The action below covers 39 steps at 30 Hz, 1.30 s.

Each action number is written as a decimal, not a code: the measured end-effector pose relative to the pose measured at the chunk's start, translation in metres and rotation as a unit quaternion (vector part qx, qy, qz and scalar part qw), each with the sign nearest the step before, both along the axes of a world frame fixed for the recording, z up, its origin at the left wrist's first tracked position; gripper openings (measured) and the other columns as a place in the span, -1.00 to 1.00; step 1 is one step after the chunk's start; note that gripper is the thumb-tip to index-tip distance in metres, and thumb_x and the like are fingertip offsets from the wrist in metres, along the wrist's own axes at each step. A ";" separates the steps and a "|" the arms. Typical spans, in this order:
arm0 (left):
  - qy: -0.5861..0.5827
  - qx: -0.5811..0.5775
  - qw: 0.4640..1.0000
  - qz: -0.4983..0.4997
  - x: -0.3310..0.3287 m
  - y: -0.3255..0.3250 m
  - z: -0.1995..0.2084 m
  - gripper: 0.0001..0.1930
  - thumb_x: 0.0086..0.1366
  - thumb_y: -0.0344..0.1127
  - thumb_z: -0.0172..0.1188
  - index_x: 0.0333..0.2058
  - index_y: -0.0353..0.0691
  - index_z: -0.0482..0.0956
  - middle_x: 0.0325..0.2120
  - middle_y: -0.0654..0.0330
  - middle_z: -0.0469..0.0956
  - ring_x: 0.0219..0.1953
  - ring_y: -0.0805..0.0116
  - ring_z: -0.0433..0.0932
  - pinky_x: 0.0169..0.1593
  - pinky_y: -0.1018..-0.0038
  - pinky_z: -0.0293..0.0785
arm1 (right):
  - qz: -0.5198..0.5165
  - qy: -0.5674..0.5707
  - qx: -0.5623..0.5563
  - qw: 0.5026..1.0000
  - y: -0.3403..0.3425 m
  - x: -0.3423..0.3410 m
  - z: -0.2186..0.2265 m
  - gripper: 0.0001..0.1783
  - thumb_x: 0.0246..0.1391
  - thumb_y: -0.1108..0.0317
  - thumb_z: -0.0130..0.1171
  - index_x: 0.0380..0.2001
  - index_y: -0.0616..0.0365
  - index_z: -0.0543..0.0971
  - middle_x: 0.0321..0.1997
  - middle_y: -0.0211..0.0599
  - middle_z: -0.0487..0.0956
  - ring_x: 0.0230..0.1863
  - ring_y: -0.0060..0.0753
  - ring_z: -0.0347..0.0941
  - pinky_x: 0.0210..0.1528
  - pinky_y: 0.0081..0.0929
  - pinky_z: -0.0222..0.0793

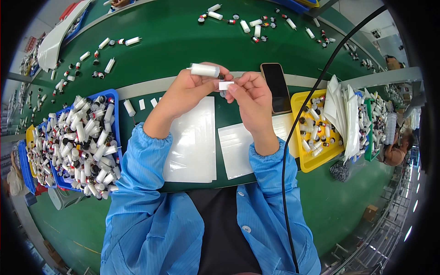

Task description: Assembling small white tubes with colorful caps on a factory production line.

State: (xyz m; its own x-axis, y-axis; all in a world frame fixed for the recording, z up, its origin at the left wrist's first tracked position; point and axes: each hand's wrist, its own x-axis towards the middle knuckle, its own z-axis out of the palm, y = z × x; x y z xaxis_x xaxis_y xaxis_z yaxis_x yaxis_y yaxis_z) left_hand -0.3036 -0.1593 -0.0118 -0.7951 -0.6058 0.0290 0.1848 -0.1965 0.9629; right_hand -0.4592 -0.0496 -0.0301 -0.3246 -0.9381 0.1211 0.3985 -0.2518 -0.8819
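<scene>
My left hand (183, 95) is closed around a white plastic cylinder (204, 69), which lies sideways with a thin tip pointing left. Beside it, my right hand (253, 101) pinches a small white rectangular label (226, 85) between thumb and fingers. The label rests against a small part with a dark end and a clear end, partly hidden by the fingertips of both hands. Under my forearms lie two stacks of glossy white sheets, the left sheets (192, 146) and the right sheets (236, 149).
A blue crate (116, 107) heaped with white cylinders stands at left, near small white strips (142, 104). To the right are a phone (276, 86) and a yellow tray (316, 163) of parts. A black cable (285, 183) hangs across. Parts dot the green belt (165, 36) beyond.
</scene>
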 end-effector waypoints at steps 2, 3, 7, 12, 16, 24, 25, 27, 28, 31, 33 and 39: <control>0.006 -0.004 1.000 -0.002 -0.001 0.000 -0.004 -0.76 0.37 -0.56 0.13 0.00 -0.38 0.56 -0.10 0.14 0.65 -0.06 0.39 0.61 0.04 0.43 0.57 | -0.016 0.025 -0.003 1.000 -0.001 0.004 0.003 -0.78 0.21 0.61 0.20 -0.18 0.18 0.38 -0.24 -0.28 0.60 -0.27 -0.58 0.54 -0.19 -0.61 0.48; 0.009 -0.007 1.000 -0.004 -0.001 -0.001 -0.007 -0.76 0.37 -0.56 0.14 -0.01 -0.38 0.57 -0.10 0.15 0.65 -0.06 0.40 0.61 0.04 0.43 0.57 | -0.023 0.032 -0.008 0.999 -0.002 0.006 0.002 -0.76 0.20 0.62 0.20 -0.18 0.17 0.36 -0.24 -0.27 0.60 -0.25 -0.60 0.54 -0.19 -0.62 0.47; -0.019 -0.075 0.997 0.006 -0.004 0.000 -0.009 -0.74 0.40 -0.60 0.04 0.02 -0.39 0.54 -0.06 0.05 0.64 0.00 0.33 0.61 0.13 0.40 0.55 | -0.055 0.073 -0.012 0.996 -0.004 0.011 -0.004 -0.72 0.20 0.64 0.19 -0.17 0.17 0.31 -0.23 -0.27 0.60 -0.21 -0.63 0.53 -0.16 -0.65 0.43; -0.044 -0.118 0.992 -0.001 -0.004 0.000 -0.008 -0.73 0.38 -0.60 0.08 0.03 -0.39 0.56 -0.05 0.04 0.64 0.00 0.32 0.61 0.12 0.41 0.55 | -0.101 0.127 -0.013 0.987 -0.005 0.012 -0.008 -0.73 0.18 0.63 0.20 -0.19 0.20 0.31 -0.27 -0.27 0.60 -0.24 -0.64 0.53 -0.20 -0.65 0.41; -0.026 -0.071 0.997 -0.003 -0.002 0.001 -0.003 -0.75 0.31 -0.57 0.20 -0.03 -0.36 0.63 -0.12 0.13 0.67 -0.06 0.40 0.61 0.05 0.48 0.53 | -0.137 0.163 -0.017 0.977 -0.006 0.014 -0.011 -0.74 0.16 0.62 0.22 -0.21 0.22 0.33 -0.30 -0.27 0.60 -0.29 -0.65 0.52 -0.26 -0.65 0.41; -0.042 -0.130 0.991 0.001 -0.004 0.000 -0.005 -0.74 0.27 -0.55 0.29 -0.05 -0.39 0.64 -0.06 0.03 0.67 0.02 0.30 0.62 0.11 0.41 0.55 | -0.190 0.355 -0.008 0.915 0.002 0.006 -0.010 -0.67 0.08 0.49 0.34 -0.16 0.18 0.41 -0.34 -0.35 0.57 -0.36 -0.62 0.47 -0.28 -0.59 0.44; -0.035 -0.109 0.993 -0.006 -0.002 0.001 -0.002 -0.75 0.28 -0.56 0.28 -0.05 -0.39 0.64 -0.06 0.03 0.67 0.02 0.30 0.62 0.11 0.41 0.55 | -0.197 0.377 -0.003 0.905 0.003 0.007 -0.005 -0.65 0.07 0.47 0.36 -0.12 0.17 0.43 -0.34 -0.37 0.56 -0.35 -0.60 0.47 -0.28 -0.58 0.44; -0.021 -0.067 0.997 -0.021 0.000 0.003 0.005 -0.76 0.30 -0.57 0.24 -0.06 -0.39 0.64 -0.05 0.03 0.67 0.04 0.29 0.62 0.11 0.40 0.55 | -0.192 0.379 0.035 0.905 0.005 -0.003 -0.007 -0.43 0.00 0.44 0.43 0.07 0.12 0.42 -0.18 -0.36 0.50 -0.22 -0.55 0.49 -0.21 -0.54 0.45; -0.008 -0.072 0.996 -0.042 0.003 0.001 0.005 -0.71 0.28 -0.51 0.26 -0.02 -0.38 0.64 -0.06 0.02 0.67 0.02 0.31 0.61 0.08 0.43 0.55 | -0.101 0.219 0.054 0.969 0.004 -0.007 -0.004 -0.36 0.00 0.45 0.43 0.14 0.10 0.38 -0.08 -0.34 0.44 -0.18 -0.51 0.49 -0.16 -0.51 0.47; -0.046 -0.139 0.981 -0.124 0.015 -0.006 0.010 -0.61 0.22 -0.43 0.33 0.03 -0.39 0.62 -0.08 -0.01 0.68 -0.03 0.33 0.62 0.02 0.47 0.55 | 0.099 -0.097 0.042 0.989 0.000 -0.009 -0.012 -0.26 0.05 0.52 0.37 0.27 0.09 0.28 0.12 -0.31 0.32 -0.11 -0.43 0.52 -0.04 -0.46 0.50; -0.008 -0.135 0.989 -0.063 0.018 -0.014 0.004 -0.54 0.16 -0.40 0.38 0.06 -0.39 0.60 -0.14 -0.03 0.69 -0.11 0.32 0.66 -0.02 0.46 0.56 | 0.082 -0.099 0.016 0.992 -0.005 -0.001 -0.012 -0.34 0.09 0.53 0.34 0.24 0.10 0.33 0.05 -0.33 0.39 -0.07 -0.44 0.52 -0.01 -0.49 0.49; -0.157 -0.233 0.907 0.314 0.087 -0.149 -0.032 -0.57 0.29 -0.42 0.32 0.10 -0.46 0.52 -0.10 -0.01 0.66 -0.08 0.31 0.65 0.05 0.47 0.57 | -0.144 0.528 0.090 0.832 0.015 0.023 -0.030 -0.64 -0.06 0.13 0.34 -0.29 0.17 0.61 -0.28 -0.06 0.60 -0.26 -0.06 0.60 -0.23 -0.11 0.51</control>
